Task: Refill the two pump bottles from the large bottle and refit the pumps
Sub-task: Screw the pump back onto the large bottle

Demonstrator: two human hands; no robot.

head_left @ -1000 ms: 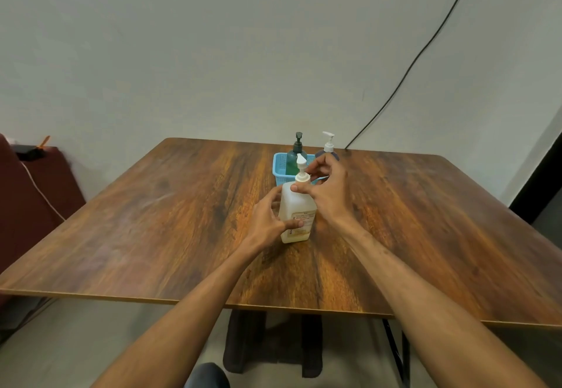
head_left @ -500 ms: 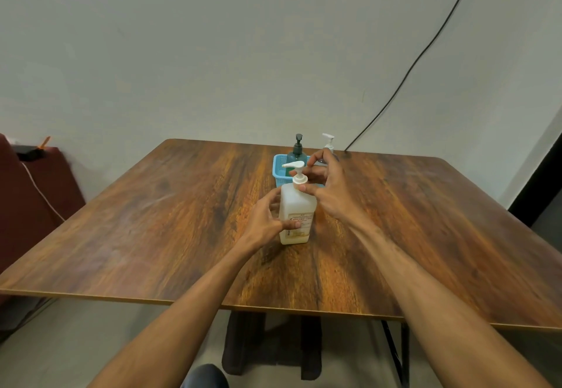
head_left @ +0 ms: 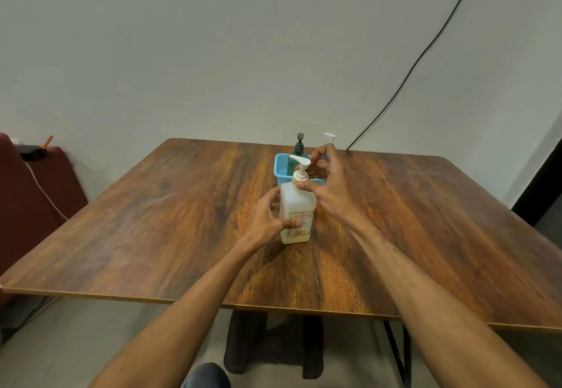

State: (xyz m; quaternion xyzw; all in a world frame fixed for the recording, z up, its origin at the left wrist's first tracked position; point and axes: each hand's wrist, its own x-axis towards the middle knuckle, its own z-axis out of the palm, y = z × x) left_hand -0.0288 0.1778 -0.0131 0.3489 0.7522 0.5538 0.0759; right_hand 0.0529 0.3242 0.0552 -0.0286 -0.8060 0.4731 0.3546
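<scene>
Fingers (head_left: 275, 205) of the left hand (head_left: 263, 220) are wrapping the large bottle (head_left: 296, 214) standing mid-counter (head_left: 152, 220); right hand (head_left: 333, 190) fingers are pinching its pump collar (head_left: 300, 176). Blue basket (head_left: 281, 168) with two pump bottles (head_left: 299, 147) is sitting just behind.

Table: wooden table (head_left: 182, 220), dark streaked grain.
Wall: plain pale wall (head_left: 213, 53).
Cable: black cable (head_left: 425, 53) slanting down the wall to the table's far edge.
Left edge: maroon seat (head_left: 27, 205), white cord (head_left: 45, 194) across it.
</scene>
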